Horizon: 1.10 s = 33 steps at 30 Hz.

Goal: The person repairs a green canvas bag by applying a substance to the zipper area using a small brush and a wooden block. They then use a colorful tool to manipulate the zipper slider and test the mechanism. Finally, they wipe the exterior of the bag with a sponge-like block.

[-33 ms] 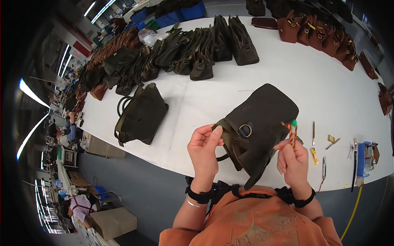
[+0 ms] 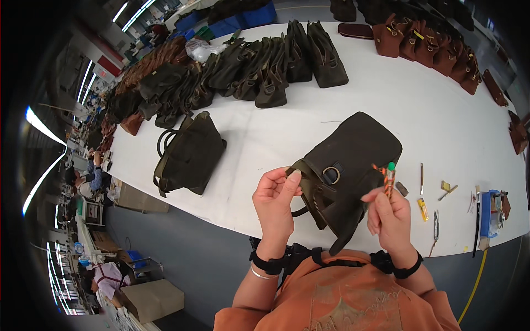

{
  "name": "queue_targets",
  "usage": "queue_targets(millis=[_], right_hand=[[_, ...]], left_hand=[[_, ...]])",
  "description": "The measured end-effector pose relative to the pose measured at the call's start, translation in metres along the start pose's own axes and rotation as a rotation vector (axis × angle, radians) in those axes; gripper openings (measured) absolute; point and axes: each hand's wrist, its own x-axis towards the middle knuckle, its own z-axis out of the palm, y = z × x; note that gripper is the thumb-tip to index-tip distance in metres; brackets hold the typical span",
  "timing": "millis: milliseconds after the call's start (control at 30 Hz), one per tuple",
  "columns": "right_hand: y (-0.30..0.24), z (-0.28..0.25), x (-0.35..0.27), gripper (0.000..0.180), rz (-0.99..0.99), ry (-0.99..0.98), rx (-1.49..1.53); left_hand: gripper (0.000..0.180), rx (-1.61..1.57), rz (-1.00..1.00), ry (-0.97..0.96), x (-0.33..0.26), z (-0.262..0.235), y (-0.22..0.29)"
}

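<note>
- Dark olive-brown bag [image 2: 353, 165]
- Orange pen [image 2: 390, 179] with a green tip
- White table [image 2: 386, 88]
- Reddish-brown bags [image 2: 430, 47]
- Orange shirt [image 2: 342, 300]
- Black wristbands [image 2: 269, 263]

Bright room, round bendy picture

Long ceiling lights [image 2: 41, 124] glare white at the left. The white table [image 2: 441, 110] shines evenly with soft shadows. Edges curve, go black, and far things look blurry.

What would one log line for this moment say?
left hand: pinching edge of dark bag | right hand: holding small lighter | white table
</note>
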Motion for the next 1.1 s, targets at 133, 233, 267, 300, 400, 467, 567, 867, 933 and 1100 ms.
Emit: queue_targets(millis=[133,233,267,300,400,467,567,867,933,1100], right_hand=[[-0.004,0.034,0.008,0.023,-0.052,-0.039,-0.117],[-0.005,0.039,0.016,0.017,-0.124,-0.05,-0.347],[-0.005,0.042,0.017,0.016,-0.15,-0.034,-0.396],[-0.006,0.046,0.019,0.016,-0.176,-0.017,-0.444],[0.0,0.052,0.026,0.023,-0.38,0.032,-0.695],[0.01,0.054,0.032,0.028,-0.639,0.073,-0.867],[0.002,0.061,0.028,0.036,-0.607,0.095,-1.061],[0.001,0.059,0.023,0.025,-0.506,0.085,-1.143],[-0.007,0.057,0.019,0.024,-0.521,0.075,-1.048],[-0.031,0.045,0.023,0.02,-0.533,0.055,-0.938]], left_hand=[[0.025,0.042,0.049,-0.117,-0.008,0.002,0.005],[0.027,0.065,0.059,-0.155,-0.011,-0.001,0.006],[0.027,0.078,0.065,-0.158,-0.011,0.0,0.006],[0.026,0.098,0.078,-0.168,-0.012,0.001,0.006],[0.025,0.155,0.116,-0.196,-0.014,0.002,0.005],[0.024,0.191,0.144,-0.21,-0.016,0.003,0.005],[0.025,0.229,0.186,-0.241,-0.019,0.001,0.004],[0.027,0.309,0.304,-0.235,-0.021,0.002,0.001],[0.026,0.347,0.324,-0.219,-0.022,0.006,0.002],[0.021,0.313,0.233,-0.289,-0.029,0.021,-0.001]])
